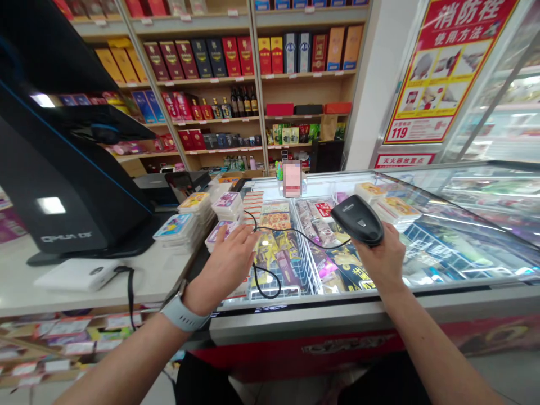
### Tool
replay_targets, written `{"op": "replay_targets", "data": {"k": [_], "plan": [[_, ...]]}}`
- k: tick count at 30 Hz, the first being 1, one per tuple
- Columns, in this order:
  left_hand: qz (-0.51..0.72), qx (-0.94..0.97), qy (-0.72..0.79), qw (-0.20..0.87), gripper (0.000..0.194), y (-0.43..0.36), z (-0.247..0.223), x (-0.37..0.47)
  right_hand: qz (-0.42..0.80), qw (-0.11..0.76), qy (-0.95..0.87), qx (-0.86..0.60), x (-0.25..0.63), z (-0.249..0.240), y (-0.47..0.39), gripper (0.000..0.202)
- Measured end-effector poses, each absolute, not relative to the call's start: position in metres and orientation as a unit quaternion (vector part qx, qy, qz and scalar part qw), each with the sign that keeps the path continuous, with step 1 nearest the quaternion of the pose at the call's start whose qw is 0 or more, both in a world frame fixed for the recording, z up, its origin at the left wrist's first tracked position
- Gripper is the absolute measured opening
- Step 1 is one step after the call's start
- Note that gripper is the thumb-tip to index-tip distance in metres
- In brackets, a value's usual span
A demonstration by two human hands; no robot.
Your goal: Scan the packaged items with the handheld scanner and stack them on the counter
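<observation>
My right hand [382,253] is wrapped round the handle of a black barcode scanner [358,218], holding it above the glass-topped freezer. The scanner's black cable [291,229] runs left across the glass and loops near my left hand. My left hand [232,256], with a watch on its wrist, reaches over the freezer's left edge with fingers stretched out. Its fingertips are beside a purple-topped stack of clear plastic boxes [228,203]; whether they touch the nearer purple box [218,232] I cannot tell. Packaged frozen goods [287,264] lie in white wire baskets under the glass.
Blue-topped plastic boxes [175,226] are stacked on the white counter [160,270] at left, near a dark checkout terminal [84,185] and a white device [78,274]. More orange-topped boxes [399,208] sit on the freezer at right. Shelves of boxed bottles [206,59] stand behind.
</observation>
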State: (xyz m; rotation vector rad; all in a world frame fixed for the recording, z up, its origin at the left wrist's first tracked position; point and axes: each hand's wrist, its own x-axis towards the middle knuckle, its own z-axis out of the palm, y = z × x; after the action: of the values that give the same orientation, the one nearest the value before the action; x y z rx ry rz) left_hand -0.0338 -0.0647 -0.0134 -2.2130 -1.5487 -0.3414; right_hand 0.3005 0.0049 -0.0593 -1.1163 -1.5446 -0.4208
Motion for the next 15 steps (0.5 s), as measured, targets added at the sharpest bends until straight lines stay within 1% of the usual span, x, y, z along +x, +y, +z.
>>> {"op": "replay_targets", "data": {"k": [2,5,8,11,15], "plan": [[-0.110,-0.818,-0.538,0.169,0.040,-0.054,-0.010,-0.013,-0.178,0.558,-0.659,-0.472,0.300,-0.059,0.005,0.027],[-0.111,-0.837,-0.522,0.122,0.046,-0.031,-0.012,0.014,-0.180,0.556,-0.677,-0.447,0.298,-0.057,0.004,0.022],[-0.132,-0.848,-0.507,0.080,0.050,0.000,-0.018,0.044,-0.179,0.550,-0.693,-0.431,0.296,-0.054,0.003,0.016],[-0.158,-0.849,-0.502,0.046,0.052,0.034,-0.020,0.081,-0.179,0.551,-0.694,-0.428,0.296,-0.053,0.002,0.015],[-0.176,-0.857,-0.482,0.038,0.045,0.066,-0.019,0.128,-0.181,0.555,-0.694,-0.421,0.297,-0.055,0.004,0.016]]}}
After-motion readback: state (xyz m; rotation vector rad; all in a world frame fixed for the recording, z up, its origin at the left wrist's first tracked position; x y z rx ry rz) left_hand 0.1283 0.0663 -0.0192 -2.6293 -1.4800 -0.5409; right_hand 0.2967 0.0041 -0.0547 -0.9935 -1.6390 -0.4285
